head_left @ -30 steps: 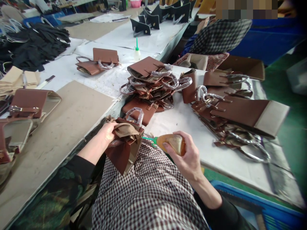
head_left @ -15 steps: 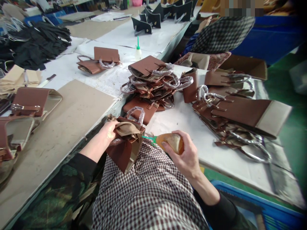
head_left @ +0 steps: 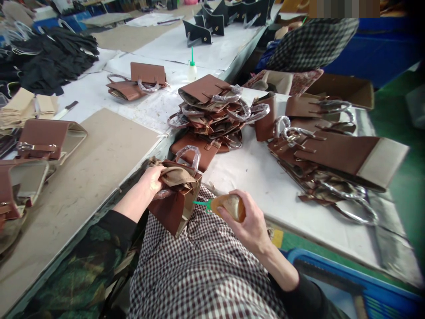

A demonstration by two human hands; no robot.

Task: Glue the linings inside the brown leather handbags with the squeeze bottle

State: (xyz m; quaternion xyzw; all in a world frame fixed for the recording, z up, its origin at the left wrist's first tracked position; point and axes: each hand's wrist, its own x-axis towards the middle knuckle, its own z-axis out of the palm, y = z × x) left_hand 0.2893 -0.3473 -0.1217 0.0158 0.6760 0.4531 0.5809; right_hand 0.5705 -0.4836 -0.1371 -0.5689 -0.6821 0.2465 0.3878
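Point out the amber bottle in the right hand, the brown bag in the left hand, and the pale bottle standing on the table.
Amber bottle [head_left: 231,204]: head view, on its body.
Brown bag [head_left: 170,212]: head view, on its brown outer panel.
Pale bottle [head_left: 192,72]: head view, on its body below the green nozzle.

Brown bag [head_left: 168,212], tan lining [head_left: 178,177]; amber bottle [head_left: 233,207], green nozzle [head_left: 202,203]; dark-and-white checked garment [head_left: 206,270]; white counter [head_left: 252,170]; blue crate [head_left: 300,254].

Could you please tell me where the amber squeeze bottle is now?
In the head view, the amber squeeze bottle is in the right hand, just right of and below centre, its green nozzle pointing left toward the brown handbag.
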